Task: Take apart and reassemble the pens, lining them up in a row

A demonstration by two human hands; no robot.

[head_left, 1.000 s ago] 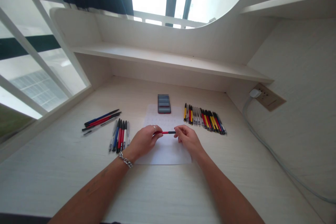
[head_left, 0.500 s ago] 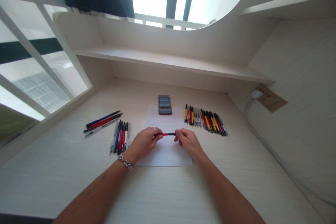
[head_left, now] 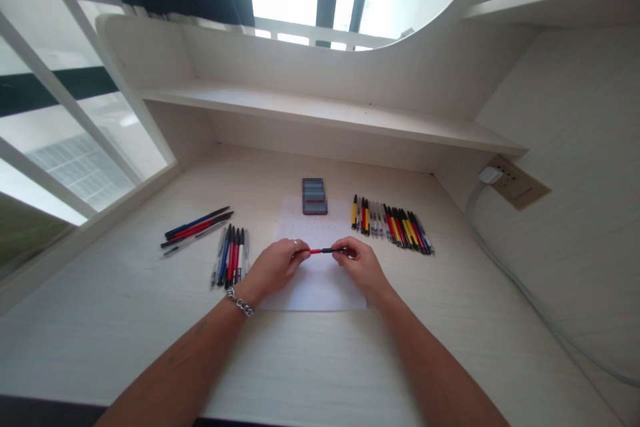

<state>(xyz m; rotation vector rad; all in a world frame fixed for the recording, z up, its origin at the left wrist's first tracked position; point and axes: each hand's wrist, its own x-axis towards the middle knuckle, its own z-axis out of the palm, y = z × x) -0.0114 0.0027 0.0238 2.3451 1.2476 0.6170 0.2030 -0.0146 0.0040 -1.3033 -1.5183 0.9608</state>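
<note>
A red and black pen [head_left: 321,251] is stretched level between my hands over a white sheet of paper [head_left: 315,290]. My left hand [head_left: 280,267], with a ring and a chain bracelet at the wrist, pinches its red end. The fingers of my right hand [head_left: 361,265] close on its black end. Left of my left hand lies a row of pens [head_left: 230,257] in blue, red, black, white and clear. Farther left, a loose group of pens [head_left: 196,230] rests at a slant. To the right of the paper is a longer row of pens [head_left: 393,223], many yellow or red with black.
A phone [head_left: 315,197] lies at the paper's far edge. Behind it a low shelf [head_left: 330,110] spans the desk. On the right wall a white plug [head_left: 490,175] sits in a socket panel [head_left: 523,183], its cable [head_left: 515,297] hanging down the right side. Barred railings stand at the left.
Both hands keep their grip on the pen. My right fingers have shifted slightly on the black end, showing more of it. The whole view has moved a little.
</note>
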